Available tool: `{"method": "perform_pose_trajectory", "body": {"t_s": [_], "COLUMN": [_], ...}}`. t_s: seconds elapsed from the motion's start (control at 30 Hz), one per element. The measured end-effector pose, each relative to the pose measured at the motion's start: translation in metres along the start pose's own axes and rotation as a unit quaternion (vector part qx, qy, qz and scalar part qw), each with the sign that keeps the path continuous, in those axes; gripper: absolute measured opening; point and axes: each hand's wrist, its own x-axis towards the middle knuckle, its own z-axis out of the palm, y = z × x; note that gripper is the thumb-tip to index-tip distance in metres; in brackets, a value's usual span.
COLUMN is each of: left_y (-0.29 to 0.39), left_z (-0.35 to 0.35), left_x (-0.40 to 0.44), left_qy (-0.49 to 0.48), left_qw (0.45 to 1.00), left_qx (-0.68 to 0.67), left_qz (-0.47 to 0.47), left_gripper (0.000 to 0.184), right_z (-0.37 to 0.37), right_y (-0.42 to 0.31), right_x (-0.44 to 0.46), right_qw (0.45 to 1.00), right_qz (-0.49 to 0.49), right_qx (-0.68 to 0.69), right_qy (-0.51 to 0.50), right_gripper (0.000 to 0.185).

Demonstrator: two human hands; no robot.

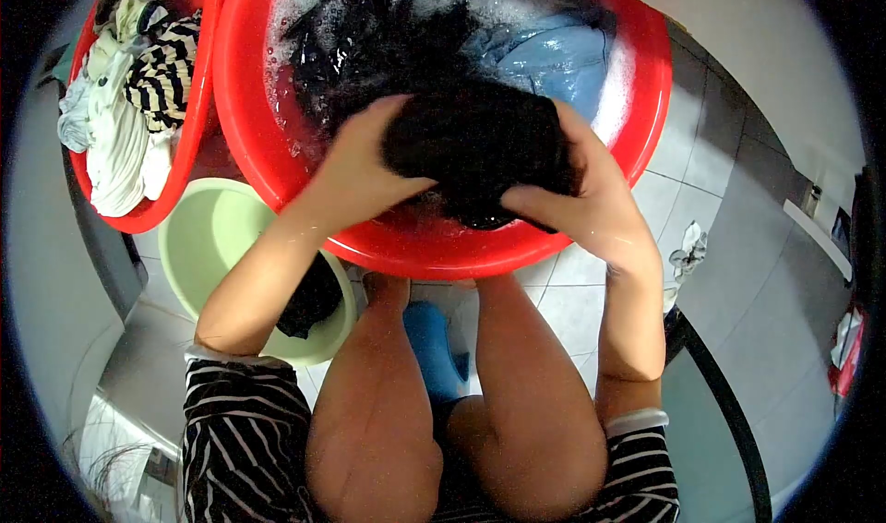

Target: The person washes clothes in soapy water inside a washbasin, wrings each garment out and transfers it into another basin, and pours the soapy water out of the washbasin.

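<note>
From my remote seat, grip's closed round the black cloth [480,144] with left hand [369,168] and right hand [598,195], over the red tub [242,108]; maybe midway; blue cloth [549,57] left soaking; dark piece [314,300] in green basin [185,237] possibly done.

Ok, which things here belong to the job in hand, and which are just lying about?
Belong to the job:
black cloth, held in the left hand and right hand
large red basin with suds
blue garment in it
probably the green basin and the smaller red basin, both holding cloth

Apparently lying about:
blue object between the legs
crumpled whitish item, right
</note>
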Motion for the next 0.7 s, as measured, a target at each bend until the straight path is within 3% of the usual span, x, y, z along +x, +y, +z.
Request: {"method": "perform_pose_trajectory", "body": {"t_s": [0.07, 0.13, 0.17, 0.2, 0.27, 0.33, 0.37, 0.4, 0.43, 0.47, 0.53, 0.57, 0.6, 0.67, 0.7], "left_y": [-0.005, -0.012, -0.009, -0.006, -0.03, -0.038, -0.048, -0.06, -0.072, -0.074, -0.077, -0.093, -0.155, -0.276, -0.232], "left_z": [-0.024, -0.027, -0.022, -0.016, 0.007, 0.016, 0.019, 0.023, 0.035, 0.045, 0.063, 0.072, 0.098, 0.148, 0.129], "left_x": [-0.005, -0.003, 0.001, 0.005, 0.012, 0.029, 0.041, 0.053, 0.062, 0.061, 0.059, 0.056, 0.06, 0.065, 0.064], "left_qy": [0.019, 0.026, 0.013, -0.001, -0.085, -0.197, -0.187, -0.178, -0.146, -0.143, -0.131, -0.147, -0.099, 0.024, -0.017], "left_qw": [0.995, 0.999, 1.0, 0.999, 0.972, 0.919, 0.921, 0.919, 0.897, 0.897, 0.893, 0.893, 0.871, 0.801, 0.88], "left_qx": [-0.094, -0.035, -0.003, 0.028, 0.207, 0.342, 0.334, 0.324, 0.376, 0.393, 0.424, 0.426, 0.477, 0.574, 0.465], "left_qz": [-0.023, 0.01, 0.016, 0.022, 0.072, -0.001, -0.069, -0.136, -0.182, -0.145, -0.069, 0.0, 0.064, 0.17, 0.091], "left_gripper": [0.067, 0.063, 0.063, 0.062, 0.058, 0.057, 0.056, 0.054, 0.05, 0.049, 0.048, 0.06, 0.065, 0.075, 0.066], "right_z": [-0.008, -0.006, 0.003, 0.012, 0.042, 0.045, 0.042, 0.031, 0.026, 0.026, 0.053, 0.056, 0.059, 0.057, 0.055], "right_y": [0.008, 0.037, 0.06, 0.064, 0.08, 0.095, 0.105, 0.119, 0.146, 0.164, 0.108, 0.104, 0.1, 0.152, 0.18], "right_x": [-0.006, -0.012, -0.013, -0.01, -0.007, 0.011, 0.024, 0.041, 0.062, 0.075, 0.069, 0.068, 0.067, 0.074, 0.067], "right_qw": [0.997, 0.981, 0.962, 0.918, 0.832, 0.845, 0.848, 0.906, 0.889, 0.868, 0.667, 0.606, 0.539, 0.549, 0.704], "right_qz": [0.04, 0.085, 0.042, -0.033, -0.011, 0.074, 0.117, 0.16, 0.222, 0.282, 0.256, 0.233, 0.21, 0.156, 0.057], "right_qx": [-0.044, -0.133, -0.239, -0.384, -0.548, -0.529, -0.517, -0.392, -0.4, -0.407, -0.669, -0.729, -0.784, -0.812, -0.707], "right_qy": [0.045, 0.114, 0.128, 0.093, 0.086, 0.039, 0.016, 0.007, -0.017, -0.042, -0.204, -0.216, -0.225, -0.121, 0.035], "right_gripper": [0.059, 0.058, 0.058, 0.059, 0.063, 0.065, 0.067, 0.068, 0.072, 0.076, 0.078, 0.076, 0.074, 0.069, 0.074]}}
